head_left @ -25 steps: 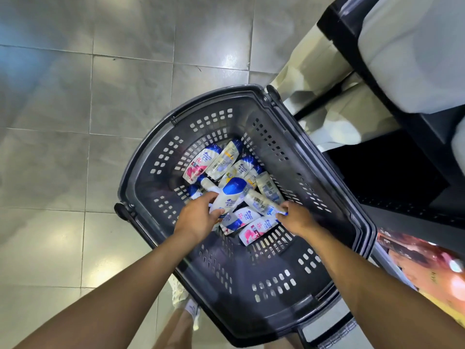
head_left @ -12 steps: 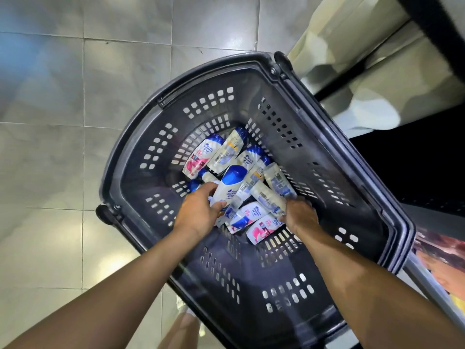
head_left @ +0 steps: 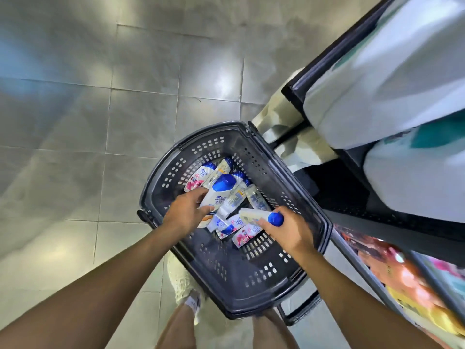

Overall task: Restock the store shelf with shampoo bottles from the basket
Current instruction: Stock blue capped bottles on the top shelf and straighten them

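A dark grey perforated basket (head_left: 254,280) stands on the floor and holds several white shampoo bottles with blue caps. My left hand (head_left: 185,214) grips a large white bottle with a blue cap (head_left: 220,192), lifted a little above the pile. My right hand (head_left: 289,229) holds a smaller white bottle (head_left: 254,215) lying sideways, its blue cap toward my palm. More bottles (head_left: 236,227) lie loose under both hands, some with pink labels.
A black store shelf (head_left: 357,202) runs along the right, with pale packs on upper levels and colourful packets at the lower right. Grey floor tiles (head_left: 100,122) spread to the left. My legs and a light shoe (head_left: 183,283) show below the basket.
Both hands have lifted their bottles up off the pile. The camera has pulled back, so the basket looks smaller and more of the shelf shows.
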The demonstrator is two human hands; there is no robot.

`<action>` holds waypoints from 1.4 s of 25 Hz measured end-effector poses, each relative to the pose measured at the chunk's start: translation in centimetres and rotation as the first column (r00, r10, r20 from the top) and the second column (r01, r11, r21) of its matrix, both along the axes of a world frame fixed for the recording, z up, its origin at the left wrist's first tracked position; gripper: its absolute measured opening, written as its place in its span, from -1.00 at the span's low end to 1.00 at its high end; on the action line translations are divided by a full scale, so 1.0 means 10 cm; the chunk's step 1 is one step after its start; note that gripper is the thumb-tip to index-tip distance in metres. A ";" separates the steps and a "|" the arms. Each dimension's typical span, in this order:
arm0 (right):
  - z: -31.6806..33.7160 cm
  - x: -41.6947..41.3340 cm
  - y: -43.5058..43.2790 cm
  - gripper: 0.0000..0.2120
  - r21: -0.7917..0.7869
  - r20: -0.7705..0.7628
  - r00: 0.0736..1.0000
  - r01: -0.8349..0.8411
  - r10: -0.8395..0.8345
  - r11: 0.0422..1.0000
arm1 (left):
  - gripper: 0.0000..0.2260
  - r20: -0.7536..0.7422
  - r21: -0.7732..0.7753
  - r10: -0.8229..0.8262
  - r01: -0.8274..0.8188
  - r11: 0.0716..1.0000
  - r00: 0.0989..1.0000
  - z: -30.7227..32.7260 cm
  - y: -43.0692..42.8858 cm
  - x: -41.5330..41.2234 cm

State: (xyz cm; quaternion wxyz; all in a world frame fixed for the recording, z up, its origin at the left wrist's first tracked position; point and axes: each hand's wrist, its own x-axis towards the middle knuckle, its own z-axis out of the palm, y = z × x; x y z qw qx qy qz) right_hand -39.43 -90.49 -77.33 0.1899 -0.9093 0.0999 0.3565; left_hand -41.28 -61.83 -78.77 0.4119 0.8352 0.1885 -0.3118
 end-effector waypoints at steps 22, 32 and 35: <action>4.60 -0.41 -0.49 -0.57 0.541 0.279 0.872 0.203 -0.402 0.816 | -0.68 0.395 -0.308 -0.215 0.350 0.885 0.893 4.19 -0.29 0.22; 6.36 -1.15 -1.92 -0.69 0.151 0.521 0.853 -0.133 0.035 0.979 | -0.76 0.564 -0.342 -0.290 0.538 0.770 0.773 5.46 -1.61 -0.22; 6.92 -1.41 -2.29 -0.56 0.060 0.527 0.841 -0.178 0.120 0.982 | -0.74 0.584 -0.355 -0.302 0.571 0.740 0.754 5.90 -2.04 -0.37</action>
